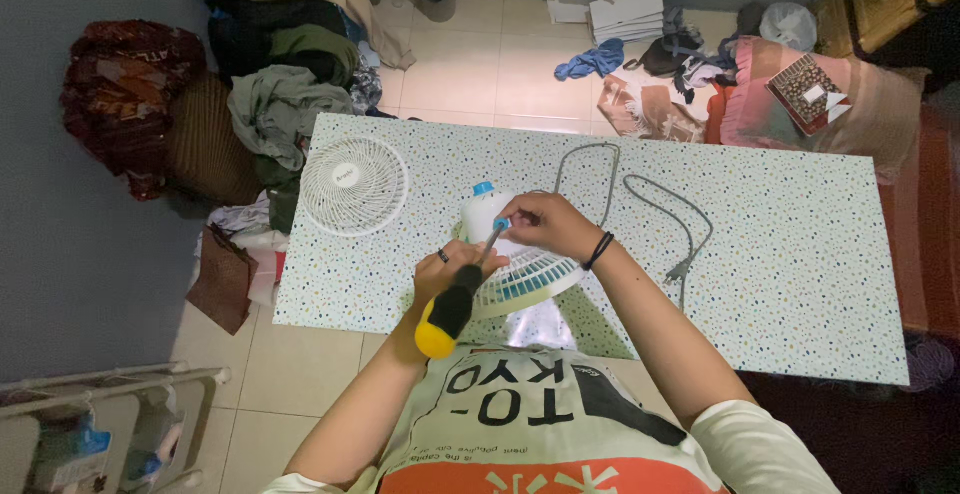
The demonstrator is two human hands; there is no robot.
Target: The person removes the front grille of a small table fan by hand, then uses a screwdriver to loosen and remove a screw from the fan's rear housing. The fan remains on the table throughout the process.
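Observation:
A small white fan body (487,214) with a blue cap lies on the speckled table (780,254), its rear grille and pale blue blades (530,284) toward me. My left hand (450,266), with a dark ring, grips a screwdriver (452,306) with a black and yellow handle; its shaft points up at the fan body. My right hand (540,222), a black band on the wrist, pinches at the screwdriver tip on the fan body. The detached white front grille (354,185) lies flat at the table's left end.
The fan's grey cord (660,204) loops across the table to a plug (678,274). Heaps of clothes (285,104) lie on the tiled floor at the left, cardboard and cloth (625,14) behind, a pink cushion with a book (810,89) at right, a folding rack (90,434) lower left.

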